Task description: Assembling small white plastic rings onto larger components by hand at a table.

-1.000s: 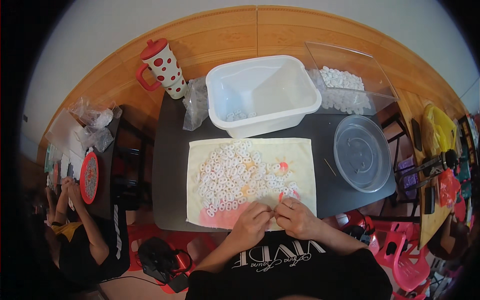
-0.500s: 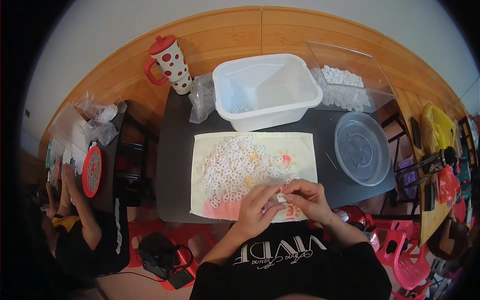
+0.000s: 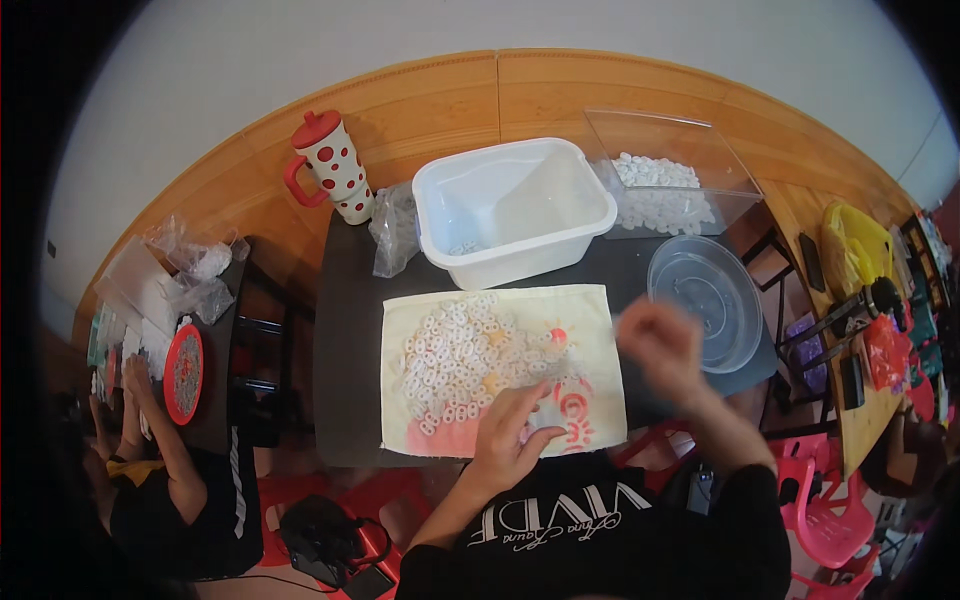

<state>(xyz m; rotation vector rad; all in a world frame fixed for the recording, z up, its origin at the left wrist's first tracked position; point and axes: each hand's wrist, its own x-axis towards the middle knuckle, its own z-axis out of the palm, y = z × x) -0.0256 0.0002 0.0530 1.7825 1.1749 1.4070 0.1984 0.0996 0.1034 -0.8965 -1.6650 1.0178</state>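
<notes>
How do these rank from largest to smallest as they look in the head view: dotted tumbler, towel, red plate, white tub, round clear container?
1. Towel
2. White tub
3. Round clear container, partly hidden by a hand
4. Dotted tumbler
5. Red plate

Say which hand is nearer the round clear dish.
Right. The right hand overlaps the left edge of the dish in view; the left hand is farther off, over the towel.
</notes>
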